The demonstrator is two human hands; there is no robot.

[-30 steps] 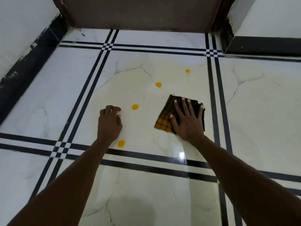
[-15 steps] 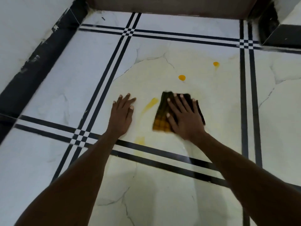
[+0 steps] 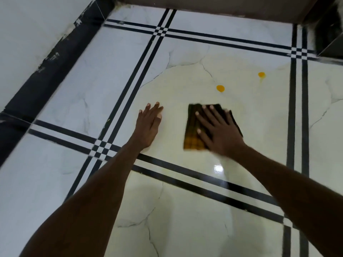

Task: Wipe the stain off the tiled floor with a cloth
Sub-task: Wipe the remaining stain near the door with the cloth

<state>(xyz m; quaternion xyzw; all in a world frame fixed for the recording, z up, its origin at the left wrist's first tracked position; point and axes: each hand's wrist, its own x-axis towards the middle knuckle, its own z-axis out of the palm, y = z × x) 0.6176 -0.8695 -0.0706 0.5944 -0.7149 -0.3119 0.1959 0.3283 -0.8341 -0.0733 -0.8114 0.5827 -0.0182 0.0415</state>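
Two yellow spots [image 3: 220, 88] remain on the tiled floor [image 3: 185, 219], just beyond the spread fingers [image 3: 207, 112] of the right hand [image 3: 219, 134] pressing the cloth [image 3: 192, 127] flat. Dragging a soiled cloth could smear them (left hand [image 3: 149, 125] braces, splayed, empty).

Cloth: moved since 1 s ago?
Yes. The cloth under the right hand has slid left, away from the double black stripe on its right that it nearly touched before.
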